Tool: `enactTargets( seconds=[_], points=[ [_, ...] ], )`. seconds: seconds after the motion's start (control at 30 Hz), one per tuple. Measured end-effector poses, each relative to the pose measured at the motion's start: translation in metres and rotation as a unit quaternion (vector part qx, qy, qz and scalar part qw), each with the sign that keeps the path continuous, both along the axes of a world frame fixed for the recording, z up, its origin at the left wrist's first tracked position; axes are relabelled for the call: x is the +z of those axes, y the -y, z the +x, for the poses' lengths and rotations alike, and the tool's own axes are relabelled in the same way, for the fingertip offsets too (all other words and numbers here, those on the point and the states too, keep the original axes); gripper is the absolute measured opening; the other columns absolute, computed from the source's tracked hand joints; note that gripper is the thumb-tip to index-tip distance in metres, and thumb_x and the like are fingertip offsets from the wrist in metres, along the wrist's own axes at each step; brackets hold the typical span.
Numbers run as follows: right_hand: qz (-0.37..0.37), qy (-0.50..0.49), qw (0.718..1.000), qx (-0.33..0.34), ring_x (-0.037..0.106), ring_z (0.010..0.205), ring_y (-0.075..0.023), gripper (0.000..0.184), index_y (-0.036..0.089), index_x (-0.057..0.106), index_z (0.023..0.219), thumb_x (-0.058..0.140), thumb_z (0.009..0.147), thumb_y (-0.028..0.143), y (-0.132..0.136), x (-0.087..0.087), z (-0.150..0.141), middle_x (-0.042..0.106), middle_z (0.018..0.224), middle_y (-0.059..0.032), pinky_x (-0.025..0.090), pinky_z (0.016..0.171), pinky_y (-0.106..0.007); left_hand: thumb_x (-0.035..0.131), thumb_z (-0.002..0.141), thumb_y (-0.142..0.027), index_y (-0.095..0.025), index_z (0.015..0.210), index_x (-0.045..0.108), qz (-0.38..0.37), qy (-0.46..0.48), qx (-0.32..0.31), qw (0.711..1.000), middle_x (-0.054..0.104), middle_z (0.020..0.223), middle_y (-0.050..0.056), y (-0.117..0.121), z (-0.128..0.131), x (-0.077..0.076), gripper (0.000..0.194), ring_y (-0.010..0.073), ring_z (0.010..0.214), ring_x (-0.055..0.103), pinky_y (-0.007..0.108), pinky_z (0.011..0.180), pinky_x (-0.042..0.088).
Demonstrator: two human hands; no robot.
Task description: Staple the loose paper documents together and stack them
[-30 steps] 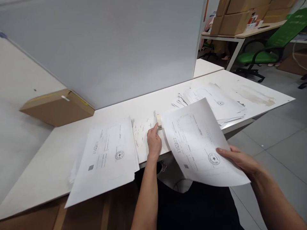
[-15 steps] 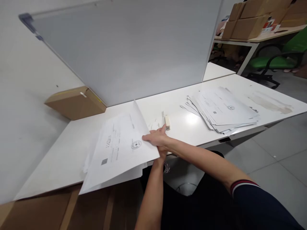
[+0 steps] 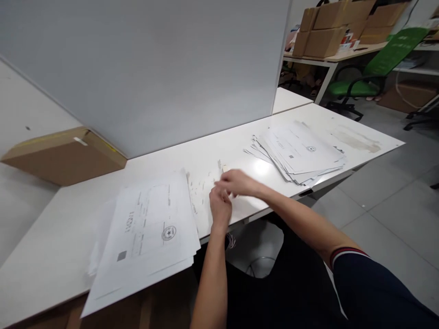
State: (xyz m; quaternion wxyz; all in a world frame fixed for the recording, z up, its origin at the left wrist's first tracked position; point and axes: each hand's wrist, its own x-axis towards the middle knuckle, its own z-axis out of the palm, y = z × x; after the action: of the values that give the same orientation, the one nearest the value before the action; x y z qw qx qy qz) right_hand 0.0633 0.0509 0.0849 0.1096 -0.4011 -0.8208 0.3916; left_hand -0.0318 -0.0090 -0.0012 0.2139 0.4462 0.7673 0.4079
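Cream block [image 3: 225, 168] partly hidden behind blurred right hand [image 3: 239, 182], left hand [image 3: 220, 208] just below, grip of either indeterminable, printed sheets [image 3: 147, 228] to their left.

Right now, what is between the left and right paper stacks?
The head view shows the left hand, the right hand, a partly hidden cream object and greyish table marks.

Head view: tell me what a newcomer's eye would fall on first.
Probably the bare hands, close together over the white table. Next would come the left paper stack, overhanging the table's near edge, and the right paper stack, its sheets fanned unevenly. A large grey board fills much of the upper left.
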Motion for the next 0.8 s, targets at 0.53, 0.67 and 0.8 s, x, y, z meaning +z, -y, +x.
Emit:
enactTargets(
  seconds=[0.53, 0.67, 0.8],
  points=[
    [0.155, 0.294, 0.895, -0.296, 0.061, 0.09, -0.0296, 0.034, 0.005, 0.069, 0.09, 0.04, 0.089, 0.024, -0.069, -0.057, 0.175, 0.067, 0.09, -0.023, 0.041, 0.075, -0.034, 0.038, 0.085, -0.016, -0.019, 0.123, 0.055, 0.124, -0.131, -0.069, 0.981, 0.059, 0.109, 0.012, -0.003, -0.004, -0.02, 0.042, 0.0231, 0.103, 0.053, 0.039, 0.093, 0.042],
    [0.165, 0.258, 0.894, -0.326, 0.062, 0.089, -0.0264, 0.032, 0.007, 0.07, 0.093, 0.04, 0.088, 0.02, -0.07, -0.055, 0.186, 0.069, 0.091, -0.0189, 0.042, 0.074, -0.031, 0.039, 0.084, -0.016, -0.017, 0.122, 0.056, 0.123, -0.139, -0.068, 0.98, 0.06, 0.108, 0.012, -0.003, -0.004, -0.021, 0.041, 0.0233, 0.103, 0.054, 0.039, 0.093, 0.043],
    [0.159, 0.142, 0.901, -0.377, 0.062, 0.081, -0.0215, 0.028, 0.012, 0.072, 0.084, 0.049, 0.083, 0.028, -0.065, -0.05, 0.196, 0.07, 0.083, -0.0102, 0.042, 0.067, -0.026, 0.041, 0.084, -0.017, -0.019, 0.119, 0.058, 0.157, -0.133, -0.063, 0.977, 0.062, 0.106, 0.01, -0.002, -0.004, -0.021, 0.038, 0.0212, 0.101, 0.056, 0.037, 0.091, 0.045]
  ],
)
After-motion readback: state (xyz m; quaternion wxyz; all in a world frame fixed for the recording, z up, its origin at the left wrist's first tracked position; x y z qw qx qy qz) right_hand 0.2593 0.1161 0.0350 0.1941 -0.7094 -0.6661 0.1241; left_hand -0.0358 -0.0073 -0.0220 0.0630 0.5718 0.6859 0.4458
